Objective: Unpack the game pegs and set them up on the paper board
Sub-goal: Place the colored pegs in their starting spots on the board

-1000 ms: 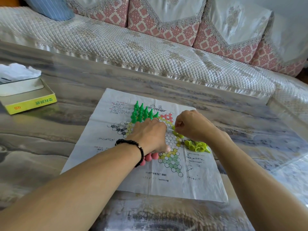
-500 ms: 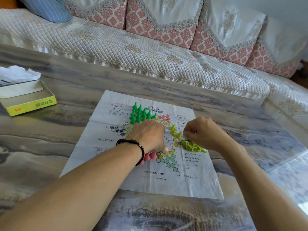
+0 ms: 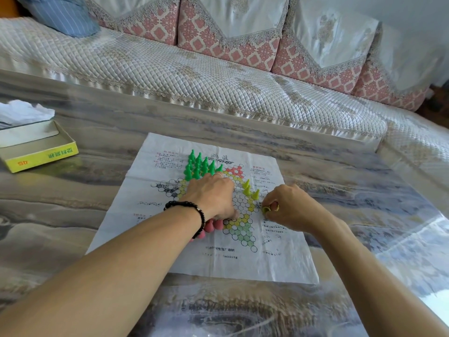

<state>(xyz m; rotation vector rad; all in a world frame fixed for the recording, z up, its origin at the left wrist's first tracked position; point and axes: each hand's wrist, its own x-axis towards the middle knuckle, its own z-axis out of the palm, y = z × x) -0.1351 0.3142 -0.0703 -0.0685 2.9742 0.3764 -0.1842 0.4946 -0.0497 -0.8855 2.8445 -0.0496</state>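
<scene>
Since a second ago the right hand (image 3: 289, 208) has pulled back from the board's centre to its right edge, uncovering three yellow-green pegs (image 3: 249, 190) that stand upright in a short diagonal row on the right point of the star. The loose heap of yellow-green pegs seen earlier beside the board is now hidden under that hand. Right hand: fingers curled, pinching a yellow-green peg (image 3: 265, 209) just off the printed star, low over the paper. Left hand (image 3: 213, 197) unchanged: knuckles up, resting on the middle of the paper board (image 3: 279, 261), fingers curled under; pink pegs (image 3: 213, 224) poke out from below its heel, but whether it grips them I cannot tell. A ring shows on one finger, and a black bead bracelet (image 3: 192, 210) on the wrist. Dark green pegs (image 3: 200, 166) stand packed upright in the star's upper-left point, just beyond the left hand. The board lies flat on a glossy marbled table (image 3: 73, 215). Far left on the table sits an open yellow box (image 3: 41, 158) with white crumpled wrapping (image 3: 21, 113) behind it. Behind the table is a quilted sofa (image 3: 194, 76) with pink patterned back cushions, and a blue striped pillow (image 3: 63, 15) at top left.
</scene>
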